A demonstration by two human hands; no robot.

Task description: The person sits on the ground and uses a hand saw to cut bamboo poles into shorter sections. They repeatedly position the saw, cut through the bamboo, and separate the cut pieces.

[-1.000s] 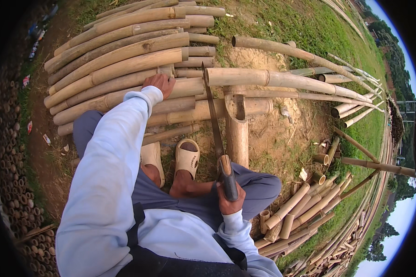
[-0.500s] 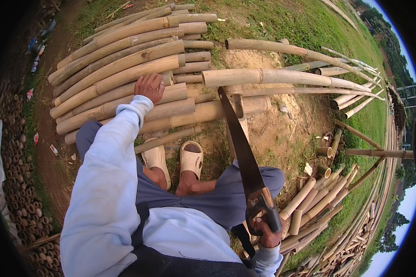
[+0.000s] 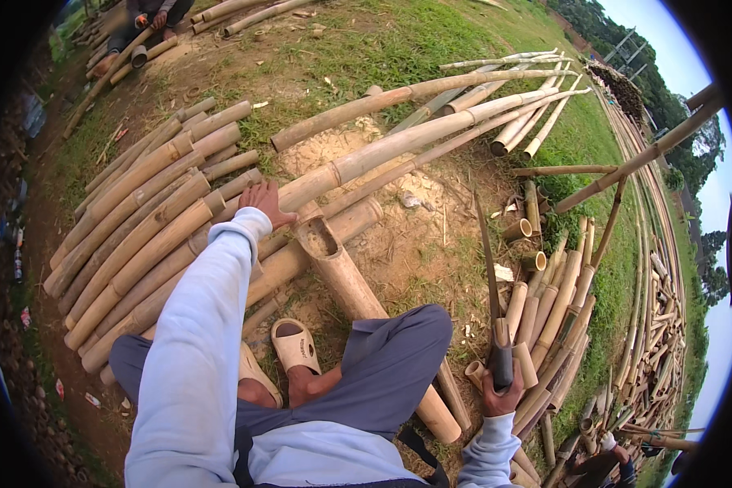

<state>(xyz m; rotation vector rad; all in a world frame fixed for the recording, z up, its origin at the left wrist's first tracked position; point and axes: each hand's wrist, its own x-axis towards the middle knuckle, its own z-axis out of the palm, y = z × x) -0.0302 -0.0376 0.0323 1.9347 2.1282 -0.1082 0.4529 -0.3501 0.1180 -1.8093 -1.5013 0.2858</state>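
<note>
My left hand [image 3: 267, 203] is closed over the near end of a long bamboo pole [image 3: 382, 159], its thumb stretched toward the notched post. The notched bamboo post [image 3: 354, 285] slopes up from beside my right leg, a hollow cut in its upper end just below the pole. Out to the right, my right hand [image 3: 503, 395] grips a handsaw [image 3: 488, 268] by its dark handle. The blade points away from me and touches none of the long pole. Cut bamboo lengths [image 3: 154, 236] lie side by side in a pile under and left of my left arm.
Short bamboo pieces [image 3: 557, 317] are heaped right of the saw. More long poles [image 3: 537, 110] stretch across the grass. A slanting bamboo frame [image 3: 642, 154] stands at the right. Another person [image 3: 150, 20] sits at the far left with bamboo; a gloved hand [image 3: 607, 441] shows lower right.
My left hand has moved from the pile to the pole's end, and that end now sits further left. The saw has swung right, away from the post. My view has turned.
</note>
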